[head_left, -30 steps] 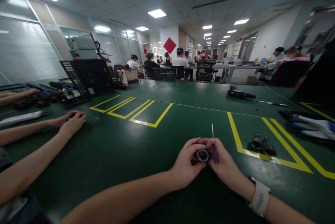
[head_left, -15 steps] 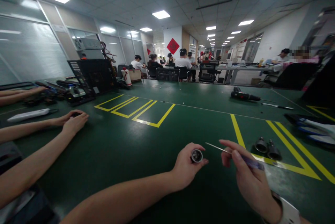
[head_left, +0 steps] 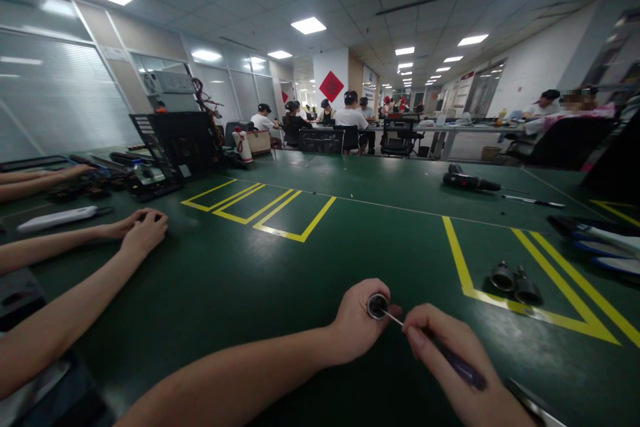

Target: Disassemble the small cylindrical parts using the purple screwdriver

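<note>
My left hand (head_left: pixel 357 320) is closed around a dark cylindrical metal part (head_left: pixel 376 306), its round open end turned up towards me. In my right hand (head_left: pixel 445 350) is a screwdriver (head_left: pixel 465 372) with a purple handle and a thin metal shaft. The shaft points left, and its tip reaches the open end of the cylindrical part; how deep it goes I cannot tell. Two similar dark metal parts (head_left: pixel 515 282) stand to the right of my hands, by the yellow tape.
Yellow tape outlines (head_left: pixel 300 236) mark the green table (head_left: pixel 225 300). A power screwdriver (head_left: pixel 470 182) and a pen-like tool (head_left: pixel 534 202) lie at the far right. At left are a co-worker's hands (head_left: pixel 145 230), a white handheld device (head_left: pixel 57 218) and a black computer case (head_left: pixel 180 147).
My right hand has moved down and left, bringing the screwdriver's tip from beside the cylindrical part to its open end. My left hand has shifted slightly downward.
</note>
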A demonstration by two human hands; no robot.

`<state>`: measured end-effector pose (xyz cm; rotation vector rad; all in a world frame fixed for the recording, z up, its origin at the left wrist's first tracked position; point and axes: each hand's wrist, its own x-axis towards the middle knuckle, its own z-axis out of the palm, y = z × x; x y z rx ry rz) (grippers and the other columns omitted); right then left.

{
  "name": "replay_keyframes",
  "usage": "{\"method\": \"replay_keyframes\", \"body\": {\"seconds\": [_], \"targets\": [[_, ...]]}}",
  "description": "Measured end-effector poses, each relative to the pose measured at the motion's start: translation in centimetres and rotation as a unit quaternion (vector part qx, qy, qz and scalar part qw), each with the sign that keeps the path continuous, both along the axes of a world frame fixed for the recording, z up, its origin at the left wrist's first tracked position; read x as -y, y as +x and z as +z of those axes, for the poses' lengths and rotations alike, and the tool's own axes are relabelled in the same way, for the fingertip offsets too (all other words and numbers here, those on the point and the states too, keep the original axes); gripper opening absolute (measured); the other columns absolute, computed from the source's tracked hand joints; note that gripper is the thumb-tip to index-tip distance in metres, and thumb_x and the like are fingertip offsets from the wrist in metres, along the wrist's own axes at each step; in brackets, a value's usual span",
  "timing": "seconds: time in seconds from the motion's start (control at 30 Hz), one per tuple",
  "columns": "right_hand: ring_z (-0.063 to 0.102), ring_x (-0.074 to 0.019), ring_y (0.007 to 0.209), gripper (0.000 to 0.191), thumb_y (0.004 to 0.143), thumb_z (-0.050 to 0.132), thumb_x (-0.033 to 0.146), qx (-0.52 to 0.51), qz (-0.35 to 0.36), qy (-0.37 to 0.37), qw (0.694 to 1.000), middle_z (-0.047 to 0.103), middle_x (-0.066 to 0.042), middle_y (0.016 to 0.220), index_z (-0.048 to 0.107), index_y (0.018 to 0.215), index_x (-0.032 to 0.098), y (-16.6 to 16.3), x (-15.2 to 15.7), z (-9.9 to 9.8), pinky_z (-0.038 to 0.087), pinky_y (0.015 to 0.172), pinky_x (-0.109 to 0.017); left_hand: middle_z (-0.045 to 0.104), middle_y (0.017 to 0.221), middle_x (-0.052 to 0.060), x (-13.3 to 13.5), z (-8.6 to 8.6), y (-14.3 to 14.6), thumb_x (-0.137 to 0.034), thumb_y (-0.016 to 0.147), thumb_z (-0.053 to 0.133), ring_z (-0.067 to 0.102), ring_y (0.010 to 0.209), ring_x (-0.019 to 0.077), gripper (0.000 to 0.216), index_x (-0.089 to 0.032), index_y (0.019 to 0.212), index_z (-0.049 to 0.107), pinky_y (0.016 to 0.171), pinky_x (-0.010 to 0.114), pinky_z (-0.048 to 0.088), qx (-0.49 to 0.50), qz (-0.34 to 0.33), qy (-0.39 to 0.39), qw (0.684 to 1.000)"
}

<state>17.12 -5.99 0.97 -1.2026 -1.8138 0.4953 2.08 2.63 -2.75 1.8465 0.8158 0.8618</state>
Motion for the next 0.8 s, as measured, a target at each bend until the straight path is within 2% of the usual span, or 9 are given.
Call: {"method": "replay_keyframes", "body": {"seconds": [0.1, 0.23, 0.4, 0.5, 0.63, 0.8], "targets": [[0.054, -0.0179, 0.055, 0.016, 0.088, 0.043, 0.023, 0.028, 0.016, 0.027, 0.999, 0.057, -0.001, 0.065, 0.052, 0.075, 0.027, -0.1, 0.3, 0.0, 0.043, 0.049, -0.03, 0.047, 0.067, -0.003, 0.2, 0.5, -0.2, -0.026, 0.077, 0.059, 0.046, 0.062, 0.01, 0.015, -0.017, 0.07, 0.05, 0.055, 0.021, 0.036, -0.064, 0.005, 0.078, 0.995], [0.053, -0.0175, 0.053, 0.017, 0.086, 0.043, 0.021, 0.05, 0.025, 0.045, 0.997, 0.054, -0.001, 0.061, 0.049, 0.071, 0.027, -0.2, 0.5, 0.4, 0.042, 0.048, -0.03, 0.05, 0.069, -0.002, 0.2, 0.6, -0.3, -0.027, 0.078, 0.056, 0.047, 0.063, 0.0109, 0.013, -0.017, 0.072, 0.052, 0.057, 0.022, 0.036, -0.095, 0.001, 0.108, 0.99], [0.051, -0.0149, 0.056, 0.023, 0.088, 0.04, 0.022, 0.012, -0.001, -0.014, 1.0, 0.052, 0.0, 0.061, 0.049, 0.068, 0.022, -0.1, 0.4, 0.0, 0.039, 0.05, -0.027, 0.049, 0.067, -0.003, 0.1, 0.1, -0.3, -0.025, 0.077, 0.058, 0.046, 0.062, 0.0101, 0.014, -0.017, 0.069, 0.051, 0.057, 0.021, 0.035, -0.071, 0.003, 0.121, 0.99], [0.048, -0.014, 0.055, 0.029, 0.09, 0.038, 0.028, -0.043, -0.007, -0.063, 0.997, 0.048, 0.002, 0.059, 0.046, 0.063, 0.021, 0.0, 0.0, -0.6, 0.037, 0.05, -0.026, 0.048, 0.066, -0.004, 0.0, -0.2, -0.3, -0.024, 0.076, 0.059, 0.045, 0.061, 0.0094, 0.015, -0.017, 0.068, 0.049, 0.057, 0.021, 0.035, -0.041, 0.004, 0.113, 0.993], [0.048, -0.0143, 0.056, 0.03, 0.09, 0.038, 0.033, -0.107, -0.006, -0.085, 0.991, 0.048, 0.002, 0.06, 0.047, 0.063, 0.021, 0.0, -0.5, -0.9, 0.038, 0.052, -0.026, 0.047, 0.065, -0.004, 0.0, -0.2, -0.1, -0.025, 0.075, 0.062, 0.045, 0.06, 0.0091, 0.017, -0.016, 0.067, 0.049, 0.057, 0.021, 0.035, -0.024, 0.002, 0.077, 0.997], [0.048, -0.0145, 0.057, 0.031, 0.09, 0.039, 0.036, -0.095, -0.017, -0.094, 0.991, 0.048, 0.002, 0.061, 0.049, 0.065, 0.02, -0.1, -0.2, -0.9, 0.038, 0.053, -0.026, 0.047, 0.065, -0.004, -0.1, -0.2, 0.0, -0.025, 0.074, 0.062, 0.044, 0.059, 0.0089, 0.017, -0.016, 0.068, 0.049, 0.055, 0.021, 0.035, -0.032, 0.009, 0.044, 0.998]]}}
